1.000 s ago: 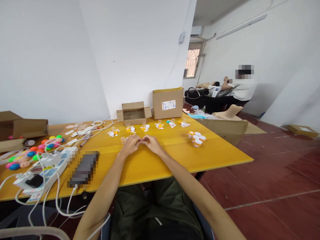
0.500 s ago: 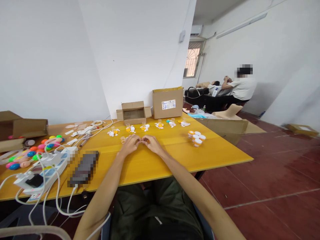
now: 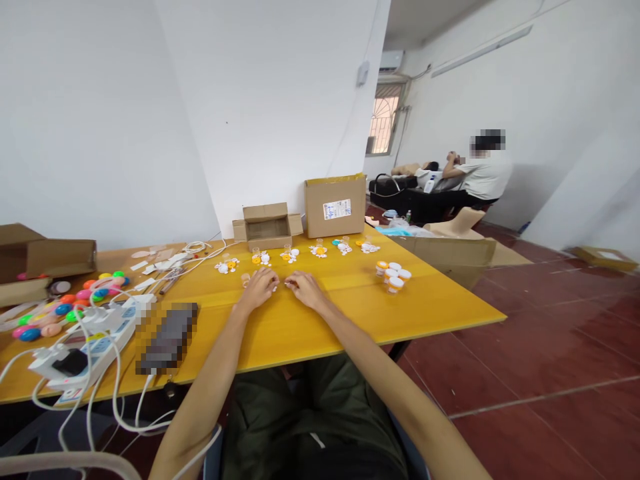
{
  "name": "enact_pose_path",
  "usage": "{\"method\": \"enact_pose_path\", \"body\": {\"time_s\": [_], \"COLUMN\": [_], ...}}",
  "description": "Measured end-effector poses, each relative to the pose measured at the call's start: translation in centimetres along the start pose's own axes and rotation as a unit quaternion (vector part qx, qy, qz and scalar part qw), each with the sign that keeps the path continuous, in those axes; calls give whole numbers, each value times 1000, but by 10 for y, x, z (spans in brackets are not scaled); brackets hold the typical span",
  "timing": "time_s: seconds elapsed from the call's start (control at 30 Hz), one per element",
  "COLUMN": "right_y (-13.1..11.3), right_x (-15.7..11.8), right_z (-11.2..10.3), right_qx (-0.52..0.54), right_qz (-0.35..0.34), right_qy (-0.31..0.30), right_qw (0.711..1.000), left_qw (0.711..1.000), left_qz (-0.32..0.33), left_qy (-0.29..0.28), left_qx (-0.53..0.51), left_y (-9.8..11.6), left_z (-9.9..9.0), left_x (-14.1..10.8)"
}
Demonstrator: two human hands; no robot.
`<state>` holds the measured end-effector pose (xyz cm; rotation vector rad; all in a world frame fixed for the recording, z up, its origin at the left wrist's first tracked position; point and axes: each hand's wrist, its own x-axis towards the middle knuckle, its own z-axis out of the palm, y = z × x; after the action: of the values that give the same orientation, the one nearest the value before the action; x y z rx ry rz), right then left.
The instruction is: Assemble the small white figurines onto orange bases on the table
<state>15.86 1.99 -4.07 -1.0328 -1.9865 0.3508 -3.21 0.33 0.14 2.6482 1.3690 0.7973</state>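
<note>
My left hand (image 3: 262, 288) is over the yellow table, its fingers curled round something small and pale that I cannot make out. Just to its left stands a small clear cup (image 3: 245, 280). Across a narrow gap, my right hand (image 3: 303, 288) has its fingertips pressed together on something too small to name. Beyond both hands runs a row of little piles of white and orange parts (image 3: 320, 251) with clear cups. To the right of my right hand, several lidded cups (image 3: 394, 275) stand grouped together.
An open small carton (image 3: 269, 230) and a taller closed box (image 3: 336, 207) stand at the back. On the left are a power strip (image 3: 107, 343) with loose cables, a dark blurred device (image 3: 167, 337) and colourful balls (image 3: 63, 309). A person (image 3: 485, 173) sits far right.
My two hands, close together at the fingertips before, have moved slightly apart. A small pale piece now shows at my left fingertips.
</note>
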Motion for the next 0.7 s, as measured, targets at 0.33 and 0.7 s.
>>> {"method": "enact_pose_path", "body": {"time_s": [0.33, 0.7], "right_y": [-7, -20], "right_x": [2, -1], "right_z": [-1, -6], "right_qx": [-41, -139], "right_qz": [64, 43], "right_qy": [3, -23], "right_qw": [997, 989], "left_qw": [1000, 999], "left_qz": [-14, -14], "left_qy": [8, -15], "left_qx": [27, 33], "left_y": [-6, -1], "left_z": [5, 3], "left_x": [2, 1]}}
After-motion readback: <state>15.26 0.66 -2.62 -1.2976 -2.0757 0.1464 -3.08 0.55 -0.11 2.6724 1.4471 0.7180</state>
